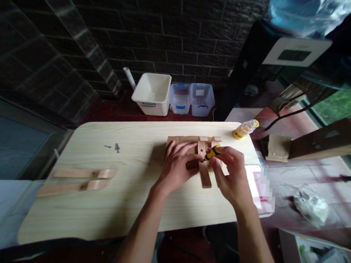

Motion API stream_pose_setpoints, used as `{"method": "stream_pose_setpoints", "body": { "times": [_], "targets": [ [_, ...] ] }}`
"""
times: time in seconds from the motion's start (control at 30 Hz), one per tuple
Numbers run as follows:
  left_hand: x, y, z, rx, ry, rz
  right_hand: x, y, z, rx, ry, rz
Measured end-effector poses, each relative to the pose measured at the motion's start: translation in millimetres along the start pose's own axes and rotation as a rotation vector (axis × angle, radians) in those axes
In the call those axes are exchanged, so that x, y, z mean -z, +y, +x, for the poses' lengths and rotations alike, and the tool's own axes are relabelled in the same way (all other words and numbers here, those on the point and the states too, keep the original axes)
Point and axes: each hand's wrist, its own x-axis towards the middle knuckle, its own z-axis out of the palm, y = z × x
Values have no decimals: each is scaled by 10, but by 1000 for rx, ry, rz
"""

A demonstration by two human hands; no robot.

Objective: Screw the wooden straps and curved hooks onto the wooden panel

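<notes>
My right hand (230, 173) grips a small yellow-and-black screwdriver (213, 151), its tip pointing down and left at a screw spot on a wooden strip (205, 176). That strip lies across a brown wooden block (172, 140), with a dark hole showing higher up and its lower end sticking out past the near edge. A second wooden piece (216, 140) sits beside it, partly covered by my right hand. With fingers spread, my left hand (176, 165) lies over the block's left part, fingertips and thumb reaching the strip. Whether a screw sits under the screwdriver tip is hard to make out.
Two loose wooden strips (76, 173) with raised ends lie at the table's left, below several dark screws (117, 147). A clear, yellow-capped container (245, 129) stands at the back right corner. A phone or tablet (252, 186) lies near the right edge. Bins (153, 108) stand behind the table.
</notes>
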Motion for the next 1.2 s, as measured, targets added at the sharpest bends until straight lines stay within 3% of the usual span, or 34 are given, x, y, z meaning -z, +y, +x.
{"method": "stream_pose_setpoints", "body": {
  "times": [0.73, 1.2],
  "targets": [
    [29, 16, -7, 4, -7, -19, 26, 25, -1, -47, 21, 17],
    [16, 8, -11, 0, 7, -5, -9, -142, 44, 32, 48, 55]
  ]
}}
